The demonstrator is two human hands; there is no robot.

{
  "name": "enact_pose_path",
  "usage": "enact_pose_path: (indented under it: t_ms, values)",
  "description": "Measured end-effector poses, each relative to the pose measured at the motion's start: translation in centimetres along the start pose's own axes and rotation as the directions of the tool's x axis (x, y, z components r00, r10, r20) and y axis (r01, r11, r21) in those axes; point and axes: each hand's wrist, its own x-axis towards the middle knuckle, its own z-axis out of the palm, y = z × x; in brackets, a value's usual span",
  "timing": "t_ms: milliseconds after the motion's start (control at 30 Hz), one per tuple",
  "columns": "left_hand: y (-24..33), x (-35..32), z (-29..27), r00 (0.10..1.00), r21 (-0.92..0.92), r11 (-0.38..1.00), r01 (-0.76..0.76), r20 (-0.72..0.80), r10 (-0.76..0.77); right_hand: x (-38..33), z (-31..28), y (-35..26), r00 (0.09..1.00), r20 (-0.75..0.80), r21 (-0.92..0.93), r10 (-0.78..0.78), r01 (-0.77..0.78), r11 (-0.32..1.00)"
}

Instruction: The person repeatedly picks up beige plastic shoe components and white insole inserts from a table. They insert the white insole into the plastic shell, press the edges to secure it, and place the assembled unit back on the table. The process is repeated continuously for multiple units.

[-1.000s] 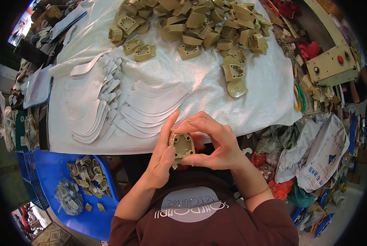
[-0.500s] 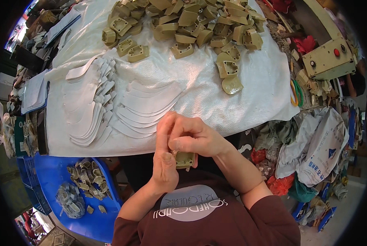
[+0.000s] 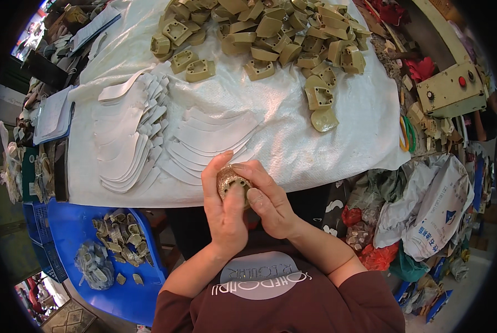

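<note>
Workbench space ahead of us is covered by a white woven sheet [image 3: 293,139], which gives a plain light ground on which small parts are easy to pick out. Farthest beyond the grip, along the far side of the sheet, lies a heap of tan moulded blocks [image 3: 270,28], within an arm's stretch. Nearer, just ahead of and to the left of the grip, we see white curved strips [image 3: 148,133] fanned in overlapping rows, probably so that one can be lifted without disturbing the rest. Below and to the left of the grip stands a blue tub [image 3: 82,227] with loose scraps in it, low beside the knee, where pieces can be dropped. To the right of the grip, off the edge of the sheet, a beige control box [image 3: 451,89] with buttons sits among bags and clutter.

We hold one glittery gold-covered block [image 3: 232,180] close to the body, just short of the sheet's near edge. Our left hand [image 3: 223,208] cups it from below and behind, thumb pressed over its face, which steadies it. Our right hand [image 3: 265,200] closes on its right side, fingertips on the top edge, apparently pressing the covering down. Both hands are closed narrowly on this one piece.
</note>
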Motion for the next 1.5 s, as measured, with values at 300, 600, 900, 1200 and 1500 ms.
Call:
enact_pose_path:
  t_ms: [300, 600, 900, 1200, 1500]
  values:
    - [1.4, 0.8, -0.5, 0.976, -0.394, 0.905, 0.158, 0.200, -0.083, 0.9, -1.9, -1.6, 0.975, -0.048, -0.084, 0.218, -0.222, 0.971]
    - [1.6, 0.9, -2.0, 0.907, 0.431, 0.845, -0.317, 0.398, 0.137, 1.5, -3.2, -2.1, 0.999, -0.008, -0.415, -0.054, 0.045, 0.909]
    - [3.8, 1.4, -2.5, 0.904, 0.549, 0.748, -0.372, 0.397, 0.158, 1.4, -4.7, -0.1, 0.923, 0.089, 0.325, 0.375, -0.383, 0.865]
    - [3.0, 1.3, -1.7, 0.872, 0.623, 0.617, -0.480, 0.416, 0.259, 1.6, -4.0, -2.2, 0.958, -0.053, -0.223, 0.282, -0.287, 0.932]
    - [1.8, 0.9, 0.4, 0.838, 0.745, 0.438, -0.504, 0.299, 0.457, 0.2, -2.8, -1.7, 0.943, -0.167, -0.094, 0.287, -0.305, 0.948]
